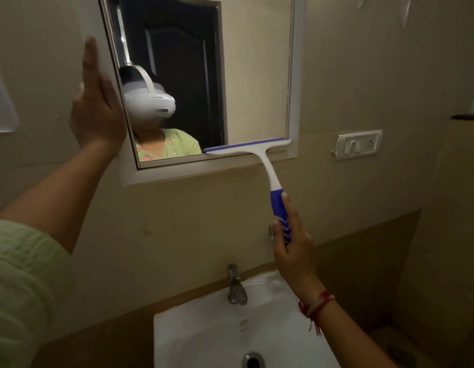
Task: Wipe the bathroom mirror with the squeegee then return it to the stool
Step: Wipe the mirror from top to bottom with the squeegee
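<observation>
blue and white plastic makes up the squeegee (pixel 266 168), and you have it in your right hand (pixel 291 251). your fingers are curled round the blue grip at the low end of the handle, with the forefinger laid straight up along it. from your hand the handle slants up and to the left. the head lies level across the bottom right part of the mirror (pixel 251 75), its blue rubber edge against the glass just above the lower rail of the white frame (pixel 294 107). the right tip of the head reaches the frame's inner right corner. the left tip ends beside the reflected green top.

your left hand (pixel 98 110) is raised at the mirror's left side with fingers straight, close together and pointing up. its palm is laid flat on the left rail of the frame, and it holds nothing. whether it presses hard or only rests there cannot be told.

in the glass you can see a person in a pale green top wearing a white headset (pixel 148 96), with a dark door behind. a pale green sleeve (pixel 21 288) covers your left upper arm, and a red and yellow thread (pixel 315 305) is tied round your right wrist.

below the mirror, against the beige wall, sits a white sink (pixel 204 338) with a metal tap (pixel 236 285) at its back edge and a dark drain hole at the bottom of the view. a white switch plate (pixel 359 145) is fixed to the wall just to the right of the frame.
</observation>
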`<state>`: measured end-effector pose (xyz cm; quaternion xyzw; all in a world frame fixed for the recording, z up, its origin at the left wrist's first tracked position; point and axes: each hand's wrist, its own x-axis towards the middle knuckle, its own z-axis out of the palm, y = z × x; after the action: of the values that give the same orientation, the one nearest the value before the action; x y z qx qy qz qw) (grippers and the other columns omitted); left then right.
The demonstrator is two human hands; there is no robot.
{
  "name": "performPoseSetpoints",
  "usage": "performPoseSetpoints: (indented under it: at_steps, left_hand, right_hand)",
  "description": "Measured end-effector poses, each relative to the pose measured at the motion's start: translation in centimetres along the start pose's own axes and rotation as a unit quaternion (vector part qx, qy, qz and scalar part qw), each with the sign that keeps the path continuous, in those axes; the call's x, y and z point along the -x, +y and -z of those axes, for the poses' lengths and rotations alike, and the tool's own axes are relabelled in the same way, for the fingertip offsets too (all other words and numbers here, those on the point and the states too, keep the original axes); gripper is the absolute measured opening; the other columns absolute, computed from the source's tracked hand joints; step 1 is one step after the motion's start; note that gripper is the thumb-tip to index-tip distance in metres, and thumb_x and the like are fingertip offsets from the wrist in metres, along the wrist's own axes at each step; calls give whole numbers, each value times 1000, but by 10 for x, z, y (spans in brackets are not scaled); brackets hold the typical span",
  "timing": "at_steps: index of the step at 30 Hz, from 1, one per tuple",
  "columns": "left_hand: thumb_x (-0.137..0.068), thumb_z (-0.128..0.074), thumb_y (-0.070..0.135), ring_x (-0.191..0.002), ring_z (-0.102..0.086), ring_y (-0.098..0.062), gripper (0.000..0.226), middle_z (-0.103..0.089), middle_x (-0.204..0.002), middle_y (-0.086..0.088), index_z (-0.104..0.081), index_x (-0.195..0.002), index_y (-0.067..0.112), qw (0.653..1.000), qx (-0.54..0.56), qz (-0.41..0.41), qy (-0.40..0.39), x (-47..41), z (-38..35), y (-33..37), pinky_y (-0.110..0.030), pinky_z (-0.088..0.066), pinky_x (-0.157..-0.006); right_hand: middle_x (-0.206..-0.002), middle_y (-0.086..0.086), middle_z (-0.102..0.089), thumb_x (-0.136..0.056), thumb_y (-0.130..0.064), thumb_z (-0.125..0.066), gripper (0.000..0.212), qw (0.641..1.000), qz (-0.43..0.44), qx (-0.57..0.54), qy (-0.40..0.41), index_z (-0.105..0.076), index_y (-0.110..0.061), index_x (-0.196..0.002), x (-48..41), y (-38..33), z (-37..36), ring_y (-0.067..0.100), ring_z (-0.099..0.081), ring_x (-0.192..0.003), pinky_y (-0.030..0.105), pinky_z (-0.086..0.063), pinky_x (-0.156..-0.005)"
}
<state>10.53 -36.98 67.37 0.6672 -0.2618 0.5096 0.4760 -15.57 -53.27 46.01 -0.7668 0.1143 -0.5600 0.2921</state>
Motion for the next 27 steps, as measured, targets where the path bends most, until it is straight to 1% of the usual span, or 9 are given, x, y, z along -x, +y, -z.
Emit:
performPoseSetpoints:
  at_steps: [2, 4, 6, 11, 15, 17, 19, 23, 27]
  left_hand:
    - [-98, -19, 46, -84, -57, -41, 44, -59, -124, -8, -14, -141, 48, 1000, -2, 1, -8, -1, 0, -1, -42, -41, -69]
    - [-97, -20, 45, -85, -57, -43, 44, -59, -123, -12, -12, -140, 51, 1000, -1, 1, -15, -3, 1, -2, -45, -43, -71]
    - [-97, -19, 45, -85, -57, -44, 44, -59, -120, -14, -10, -139, 53, 1000, -1, 4, -23, -3, 2, -2, -46, -43, -71]
    - [-98, -22, 42, -84, -55, -44, 44, -59, -109, -22, -13, -140, 50, 999, 9, 10, -34, -2, 4, 2, -45, -41, -69]
    - [-99, -23, 41, -80, -56, -45, 44, -61, -106, -22, -14, -141, 49, 999, 15, 0, -28, -2, 5, 1, -43, -41, -65]
    - [-99, -23, 40, -79, -56, -44, 44, -61, -104, -23, -15, -141, 48, 999, 15, -2, -28, -1, 4, 2, -41, -39, -64]
    - [-99, -24, 39, -80, -57, -44, 44, -60, -109, -22, -16, -141, 47, 1000, 13, -4, -23, -1, 4, 2, -42, -42, -65]
    - [-99, -27, 37, -83, -58, -44, 44, -60, -117, -18, -18, -142, 45, 1000, 3, -7, -19, 0, 5, 3, -44, -44, -65]
    - [-100, -27, 35, -81, -58, -42, 44, -61, -116, -16, -20, -143, 40, 999, -24, -16, -14, 2, 5, 4, -39, -39, -62]
  right_hand:
    - [-84, -1, -56, -96, -32, -41, 49, 1000, 14, -24, 10, -19, -42, -139, -2, -10, 7, 13, -57, -58, 25, -53, -50]
    - [-88, -2, -55, -94, -37, -40, 47, 998, 26, -48, 21, -18, -49, -134, -6, -24, 14, 14, -58, -59, 20, -52, -49]
    - [-93, -2, -54, -94, -35, -41, 46, 997, 21, -75, 19, -21, -47, -134, -11, -38, 18, 13, -58, -60, 17, -50, -49]
    - [-91, 3, -56, -93, -32, -43, 46, 995, 12, -103, 3, -28, -32, -137, -17, -53, 18, 13, -56, -56, 19, -49, -48]
    - [-90, -2, -59, -90, -31, -45, 45, 993, 1, -113, 21, -31, -43, -131, -20, -59, 12, 12, -57, -54, 20, -49, -46]
    - [-91, -10, -60, -89, -33, -46, 44, 993, -1, -116, 31, -33, -45, -129, -21, -59, 11, 14, -58, -55, 22, -51, -46]
    - [-91, -16, -59, -87, -38, -46, 44, 991, -14, -126, 34, -33, -49, -128, -21, -59, 10, 17, -60, -59, 24, -53, -47]
    - [-80, -3, -60, -86, -36, -47, 43, 990, -35, -135, 8, -36, -57, -122, -11, -55, 19, 20, -59, -59, 23, -53, -49]
    - [-79, 0, -63, -84, -35, -49, 44, 993, -41, -107, -35, -39, -65, -115, 3, -39, 34, 22, -61, -62, 35, -54, -53]
